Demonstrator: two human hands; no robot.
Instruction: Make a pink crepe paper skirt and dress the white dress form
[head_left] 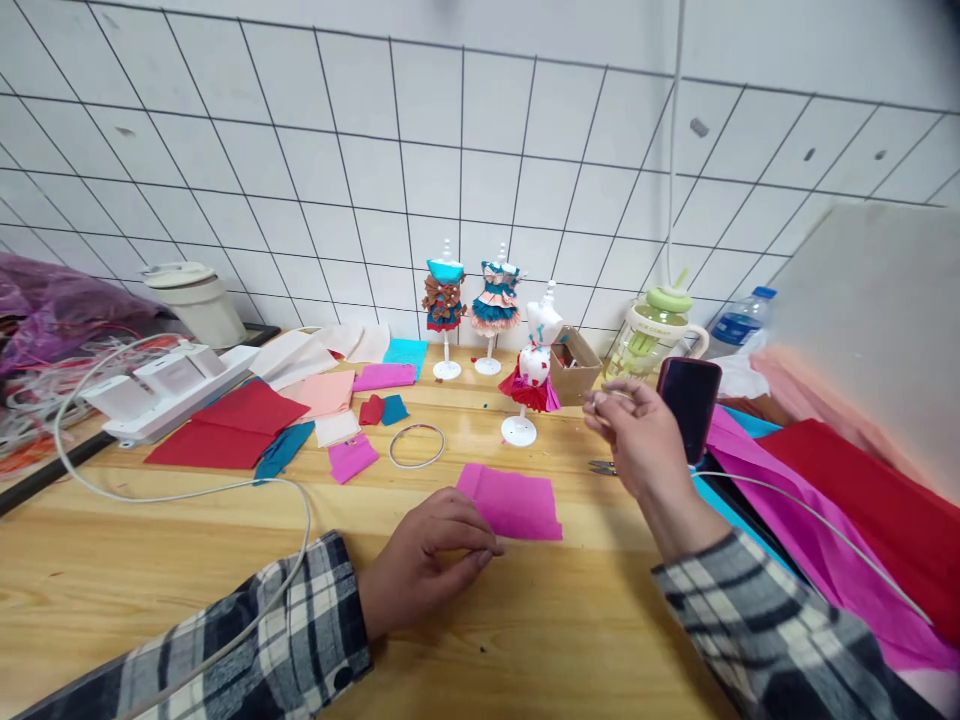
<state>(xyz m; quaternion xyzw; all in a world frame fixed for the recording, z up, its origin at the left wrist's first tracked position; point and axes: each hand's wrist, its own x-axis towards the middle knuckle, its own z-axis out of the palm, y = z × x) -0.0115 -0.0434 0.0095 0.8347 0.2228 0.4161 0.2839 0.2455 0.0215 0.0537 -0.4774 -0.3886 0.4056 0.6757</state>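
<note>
Below a white wall with black lines (427, 130), a pale wooden table (525, 640) runs back to the wall. The magenta cloth-like piece (517, 503) lies flat near the table's middle, partly under the left hand (431, 550). Its fingers bend loosely, tips by the piece's near edge; I cannot tell if they pinch anything. The right hand (645, 440) is up, thumb and finger close together; whatever they may hold is too small to tell. Wood shows from the piece to the table's front. Behind stand three small dressed stands (535, 340). Nearby lies a thin round hoop (417, 446).
</note>
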